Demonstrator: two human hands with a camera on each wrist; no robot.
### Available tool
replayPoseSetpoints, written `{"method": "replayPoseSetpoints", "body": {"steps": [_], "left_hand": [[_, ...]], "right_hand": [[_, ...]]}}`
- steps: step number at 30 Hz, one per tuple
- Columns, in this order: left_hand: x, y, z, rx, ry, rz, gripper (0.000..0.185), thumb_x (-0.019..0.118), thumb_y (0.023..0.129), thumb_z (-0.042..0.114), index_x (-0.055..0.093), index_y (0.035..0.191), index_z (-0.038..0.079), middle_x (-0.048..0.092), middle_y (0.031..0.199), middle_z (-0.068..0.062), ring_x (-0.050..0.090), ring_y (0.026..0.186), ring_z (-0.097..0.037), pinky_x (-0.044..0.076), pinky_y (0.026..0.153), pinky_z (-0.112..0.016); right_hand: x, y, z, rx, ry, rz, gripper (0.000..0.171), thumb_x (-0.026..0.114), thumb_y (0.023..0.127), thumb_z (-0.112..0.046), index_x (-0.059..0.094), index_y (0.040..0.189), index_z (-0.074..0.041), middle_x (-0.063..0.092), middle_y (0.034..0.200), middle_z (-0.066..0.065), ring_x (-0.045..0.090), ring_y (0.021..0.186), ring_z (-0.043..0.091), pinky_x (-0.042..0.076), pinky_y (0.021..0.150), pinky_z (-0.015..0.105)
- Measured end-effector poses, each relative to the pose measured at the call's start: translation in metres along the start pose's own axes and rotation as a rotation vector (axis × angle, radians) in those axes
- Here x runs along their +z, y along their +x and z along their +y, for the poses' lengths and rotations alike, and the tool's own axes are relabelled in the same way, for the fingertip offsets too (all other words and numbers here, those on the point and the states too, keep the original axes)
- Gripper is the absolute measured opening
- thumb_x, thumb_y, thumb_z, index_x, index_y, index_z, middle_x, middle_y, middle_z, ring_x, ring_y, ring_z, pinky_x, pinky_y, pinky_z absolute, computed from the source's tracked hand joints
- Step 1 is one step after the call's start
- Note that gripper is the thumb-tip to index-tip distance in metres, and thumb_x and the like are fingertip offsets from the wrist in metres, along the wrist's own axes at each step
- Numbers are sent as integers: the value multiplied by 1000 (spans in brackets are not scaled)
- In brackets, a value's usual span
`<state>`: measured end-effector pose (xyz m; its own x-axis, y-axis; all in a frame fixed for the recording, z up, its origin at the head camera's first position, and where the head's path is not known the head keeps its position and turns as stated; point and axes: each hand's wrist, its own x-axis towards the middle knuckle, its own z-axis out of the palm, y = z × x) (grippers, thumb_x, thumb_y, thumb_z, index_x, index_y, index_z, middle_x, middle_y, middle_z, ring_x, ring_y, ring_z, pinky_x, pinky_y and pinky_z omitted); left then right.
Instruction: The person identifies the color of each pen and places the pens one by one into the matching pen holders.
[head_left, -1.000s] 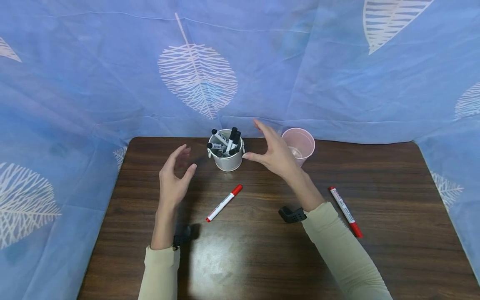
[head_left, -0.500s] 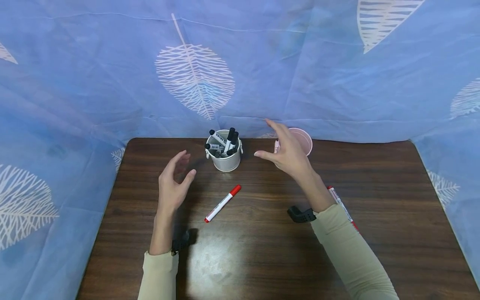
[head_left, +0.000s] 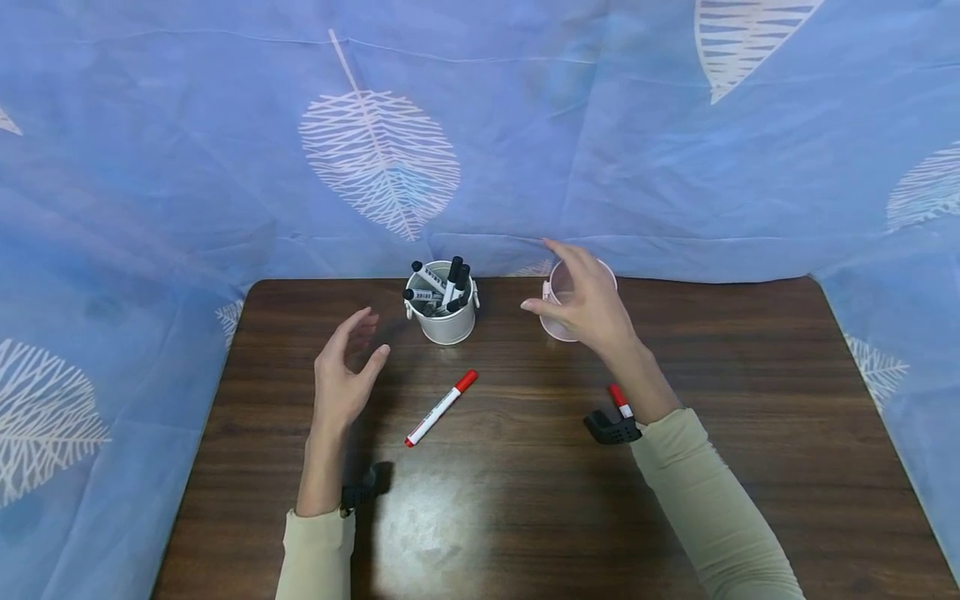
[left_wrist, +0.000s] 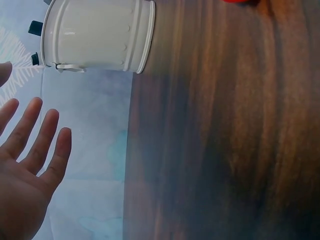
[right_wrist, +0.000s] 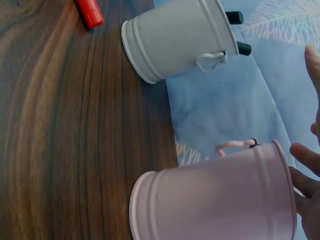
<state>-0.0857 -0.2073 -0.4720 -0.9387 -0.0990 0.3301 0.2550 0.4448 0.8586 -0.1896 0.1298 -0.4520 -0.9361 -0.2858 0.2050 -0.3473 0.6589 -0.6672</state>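
Right hand (head_left: 588, 304) spread wide above the pink bucket (head_left: 558, 321), fingers (right_wrist: 306, 159) just at its rim, not curled round it. Left hand (head_left: 341, 371) raised over the table (head_left: 750, 400), palm turned inward, fingers (left_wrist: 47, 137) straight and relaxed, holding nothing. Between the two hands, left of the pink bucket, a white bucket (head_left: 442, 317) full of black-capped markers (head_left: 450, 283). In front of the white bucket, a red-capped marker (head_left: 441, 407) flat on the table. Near the right wrist, a second red marker (head_left: 619, 400), mostly hidden. Behind the pink bucket, blue leaf-print cloth (head_left: 480, 150).
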Motion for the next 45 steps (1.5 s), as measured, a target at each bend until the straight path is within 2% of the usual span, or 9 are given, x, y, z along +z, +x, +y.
{"method": "replayPoseSetpoints", "body": {"steps": [6, 19, 26, 38, 40, 45], "left_hand": [[0, -3, -1, -6, -13, -8, 52, 71, 88, -4, 55, 137, 2, 63, 123, -23, 60, 110, -40, 46, 92, -60], [0, -10, -4, -18, 9, -42, 54, 73, 86, -4, 56, 136, 2, 64, 121, -23, 61, 109, -40, 47, 87, -60], [0, -15, -4, -70, 22, -52, 56, 75, 84, -3, 55, 136, 2, 64, 122, -21, 60, 112, -38, 47, 90, -58], [1, -18, -4, -56, 28, -64, 55, 75, 84, -4, 55, 136, 1, 64, 121, -23, 60, 109, -39, 47, 89, -59], [2, -20, -8, -61, 31, -73, 56, 76, 84, -3, 56, 136, 1, 64, 121, -23, 60, 110, -39, 47, 89, -59], [6, -27, -33, -58, 46, -81, 62, 80, 80, -3, 55, 137, 4, 66, 121, -19, 61, 110, -36, 48, 89, -57]], "right_hand": [[-3, -3, 6, 9, 25, 21, 89, 88, 74, -38, 46, 149, -19, 48, 145, 9, 44, 131, 31, 39, 101, 55], [-9, -10, 24, -19, -28, 78, 88, 90, 70, -38, 50, 146, -17, 50, 144, 9, 39, 136, 32, 25, 111, 56], [-13, -14, 32, 2, -41, 79, 90, 90, 69, -40, 50, 145, -11, 48, 145, 12, 39, 135, 35, 25, 110, 58], [-16, -19, 40, 46, -44, 85, 88, 89, 71, -38, 50, 145, -11, 47, 143, 15, 41, 132, 37, 28, 106, 59], [-16, -19, 41, 57, -45, 86, 88, 89, 72, -40, 49, 146, -12, 47, 144, 15, 40, 132, 37, 28, 106, 59], [-17, -22, 43, 70, -41, 93, 88, 88, 72, -40, 49, 146, -15, 48, 143, 14, 42, 131, 36, 29, 104, 60]]}}
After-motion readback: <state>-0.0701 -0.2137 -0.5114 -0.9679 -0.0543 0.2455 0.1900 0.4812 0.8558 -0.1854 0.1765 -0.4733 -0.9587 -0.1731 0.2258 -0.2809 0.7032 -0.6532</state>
